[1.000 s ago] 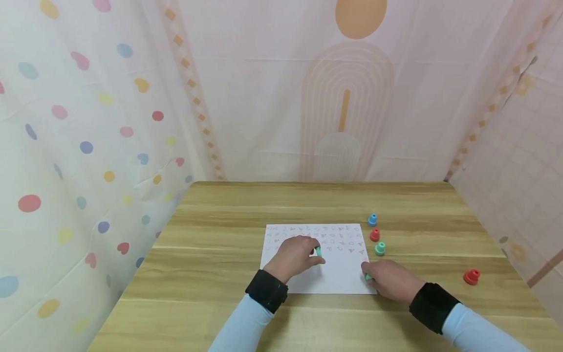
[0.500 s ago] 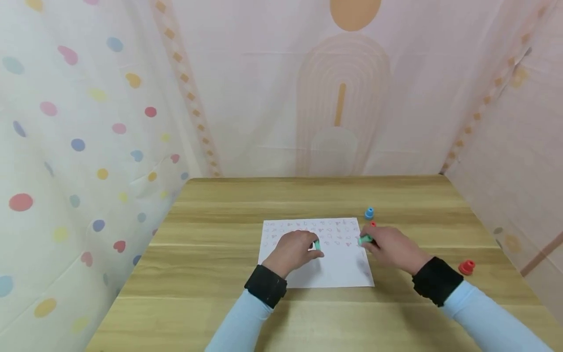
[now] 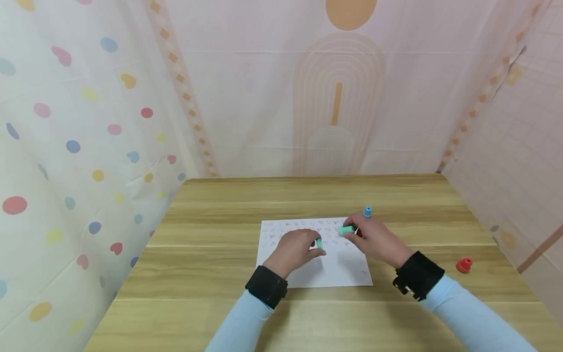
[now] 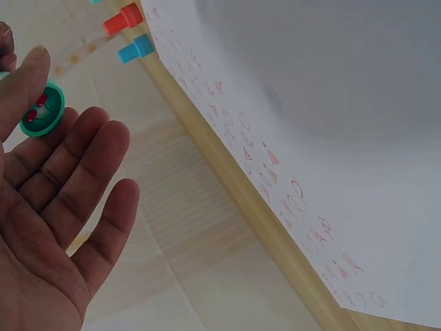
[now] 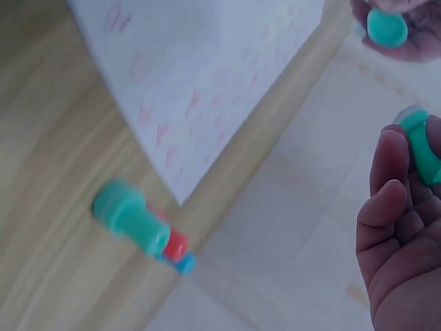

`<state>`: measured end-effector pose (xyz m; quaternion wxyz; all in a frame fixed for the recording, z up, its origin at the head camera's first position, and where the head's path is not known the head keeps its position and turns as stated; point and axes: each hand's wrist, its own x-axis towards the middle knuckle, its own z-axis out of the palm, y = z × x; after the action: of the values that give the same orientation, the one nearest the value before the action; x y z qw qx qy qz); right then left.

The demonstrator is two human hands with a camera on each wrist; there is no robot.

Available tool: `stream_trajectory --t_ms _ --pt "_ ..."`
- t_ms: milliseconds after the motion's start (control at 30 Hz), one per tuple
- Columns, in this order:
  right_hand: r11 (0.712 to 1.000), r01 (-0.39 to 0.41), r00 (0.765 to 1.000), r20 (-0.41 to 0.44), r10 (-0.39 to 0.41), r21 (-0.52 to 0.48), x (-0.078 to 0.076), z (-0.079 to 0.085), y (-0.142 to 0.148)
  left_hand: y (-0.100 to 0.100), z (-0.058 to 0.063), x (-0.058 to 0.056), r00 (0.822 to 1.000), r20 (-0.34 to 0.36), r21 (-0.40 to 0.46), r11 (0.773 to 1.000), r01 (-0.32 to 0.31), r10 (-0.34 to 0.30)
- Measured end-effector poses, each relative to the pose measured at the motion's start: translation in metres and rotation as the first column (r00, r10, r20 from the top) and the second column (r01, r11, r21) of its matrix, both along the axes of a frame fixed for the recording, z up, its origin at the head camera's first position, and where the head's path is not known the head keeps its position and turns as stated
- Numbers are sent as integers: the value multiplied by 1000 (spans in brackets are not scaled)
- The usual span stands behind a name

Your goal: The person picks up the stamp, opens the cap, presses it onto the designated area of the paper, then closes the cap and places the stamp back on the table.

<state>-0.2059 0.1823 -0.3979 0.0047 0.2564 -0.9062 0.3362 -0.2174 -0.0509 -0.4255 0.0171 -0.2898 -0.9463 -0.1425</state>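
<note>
In the head view, my left hand [image 3: 295, 252] is over the white paper [image 3: 325, 274], pinching a small green stamp cap [image 3: 319, 243] between thumb and fingers. The left wrist view shows red cherries on the round face of this cap [image 4: 43, 110]; my other left fingers spread loosely. My right hand [image 3: 374, 239] grips a green stamp [image 3: 346, 231] above the paper's right part, its wide end pointing left toward the cap. A gap separates the two. The right wrist view shows a pale tip on this stamp [image 5: 420, 141]. Rows of small reddish stamped prints mark the paper's far half.
Beside the paper's right edge stand a green stamp [image 5: 131, 215], a red stamp [image 5: 175, 245] and a blue stamp [image 3: 367, 212]. My right hand covers the green and red ones in the head view. Another red stamp [image 3: 464, 265] is farther right on the wooden table [image 3: 198, 274].
My right hand has lifted the green stamp from the paper's right edge and carried it up and left toward my left hand. The left hand stays nearly in place.
</note>
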Motion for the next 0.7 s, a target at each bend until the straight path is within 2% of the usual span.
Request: stream_trajectory --t_ms 167,600,700 --pt "999 -3 999 53 6 -44 2 -6 -14 1 -1 0 1000 -27 28 1000 3 -2" --pt "998 -43 995 90 48 -52 5 -15 -31 1 2 1 998 -63 69 997 24 -20" --pt "998 -46 996 71 49 -44 5 -17 -33 1 2 1 997 -71 62 997 34 -29"
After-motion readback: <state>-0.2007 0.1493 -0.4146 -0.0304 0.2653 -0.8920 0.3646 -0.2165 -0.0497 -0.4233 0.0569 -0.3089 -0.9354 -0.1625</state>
